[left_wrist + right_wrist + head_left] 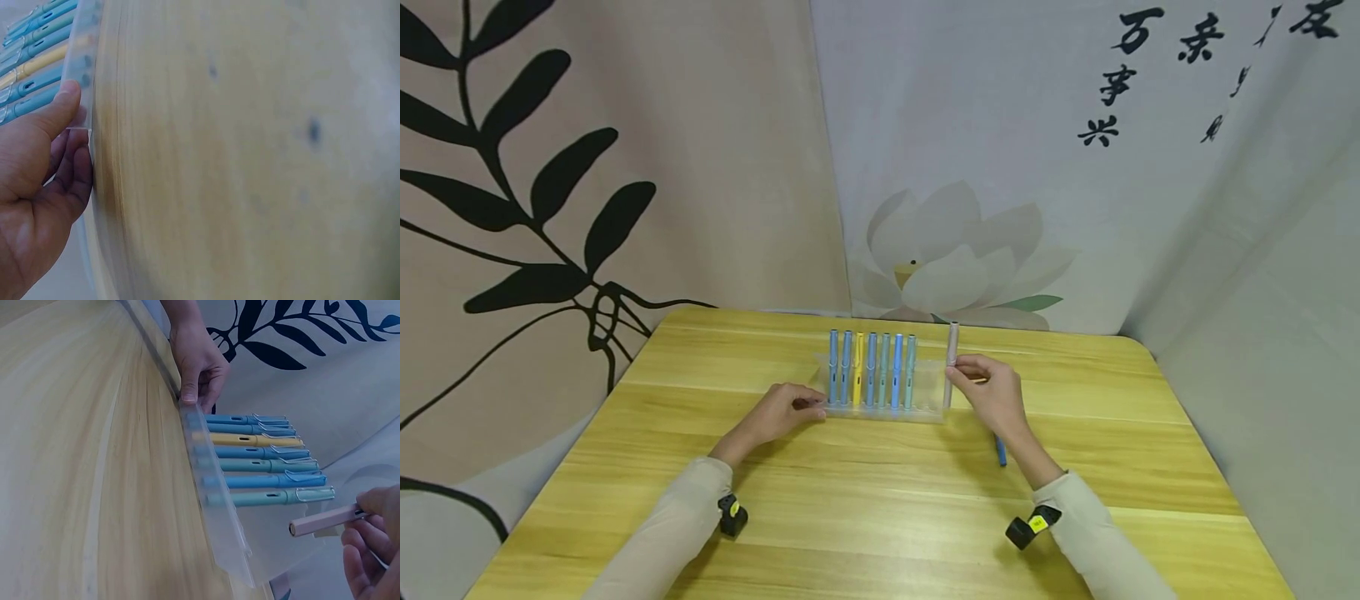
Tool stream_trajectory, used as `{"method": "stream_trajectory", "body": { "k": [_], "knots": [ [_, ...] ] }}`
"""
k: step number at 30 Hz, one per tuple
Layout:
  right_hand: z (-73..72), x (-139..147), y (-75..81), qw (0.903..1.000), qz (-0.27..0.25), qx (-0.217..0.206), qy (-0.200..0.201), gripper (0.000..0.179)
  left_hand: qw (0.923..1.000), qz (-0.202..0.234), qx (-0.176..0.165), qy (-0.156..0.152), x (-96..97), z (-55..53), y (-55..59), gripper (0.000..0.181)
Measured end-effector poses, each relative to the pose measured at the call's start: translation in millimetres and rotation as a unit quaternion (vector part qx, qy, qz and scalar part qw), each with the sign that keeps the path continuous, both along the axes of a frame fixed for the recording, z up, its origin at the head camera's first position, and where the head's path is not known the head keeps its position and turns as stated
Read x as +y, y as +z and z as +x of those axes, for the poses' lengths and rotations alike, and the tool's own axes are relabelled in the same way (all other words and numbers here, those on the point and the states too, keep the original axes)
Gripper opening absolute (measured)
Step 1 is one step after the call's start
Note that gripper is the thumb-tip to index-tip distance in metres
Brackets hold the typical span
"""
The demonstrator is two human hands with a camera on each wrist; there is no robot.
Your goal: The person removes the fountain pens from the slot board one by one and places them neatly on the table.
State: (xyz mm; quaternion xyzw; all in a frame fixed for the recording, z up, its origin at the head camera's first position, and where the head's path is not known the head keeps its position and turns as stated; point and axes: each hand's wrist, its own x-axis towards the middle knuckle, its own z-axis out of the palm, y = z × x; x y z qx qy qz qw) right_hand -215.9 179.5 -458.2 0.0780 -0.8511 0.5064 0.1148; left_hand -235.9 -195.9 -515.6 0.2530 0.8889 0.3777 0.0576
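A pale pink pen [952,340] stands near upright in the right grip [992,392], thumb and fingers closed on it around mid-length, its ends projecting above and below. It is just beside the right end of a clear stand [931,385]; whether they touch I cannot tell. Seven pens [871,371], blue, green and one yellow, stand in a row there. The left grip [786,410] pinches the stand's left end. A blue pen [1001,451] lies on the worktop [865,517] near the right wrist, partly hidden.

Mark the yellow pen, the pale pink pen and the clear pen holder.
Yellow pen [858,371]: head view, middle of its length.
Pale pink pen [322,522]: right wrist view, its barrel.
Clear pen holder [930,383]: head view, bare right part.
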Motion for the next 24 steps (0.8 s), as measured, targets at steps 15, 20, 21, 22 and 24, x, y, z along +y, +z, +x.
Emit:
{"method": "stream_trajectory", "body": {
  "k": [15,20,21,22,24],
  "knots": [
    [9.0,28.7,-1.2,0.9995,0.013,0.003,-0.029,0.032,1.0,-0.004,-0.001,0.002,0.2,-1.2,0.2,0.031],
    [12.9,38.5,-3.3,0.9988,0.026,-0.011,-0.039,0.032,1.0,-0.004,-0.002,0.002,-0.3,-1.4,-0.1,0.031],
    [13.9,40.4,-3.5,0.9986,0.027,-0.015,-0.042,0.032,1.0,-0.003,-0.003,0.001,-0.3,-1.4,-0.1,0.031],
    [14.6,42.3,-4.2,0.9984,0.03,-0.018,-0.045,0.032,1.0,-0.002,-0.004,0.002,-0.3,-1.4,0.0,0.031],
    [16.3,46.2,-5.7,0.9979,0.033,-0.024,-0.05,0.031,1.0,-0.002,-0.005,0.002,-0.2,-1.4,0.0,0.031]
  ]
}}
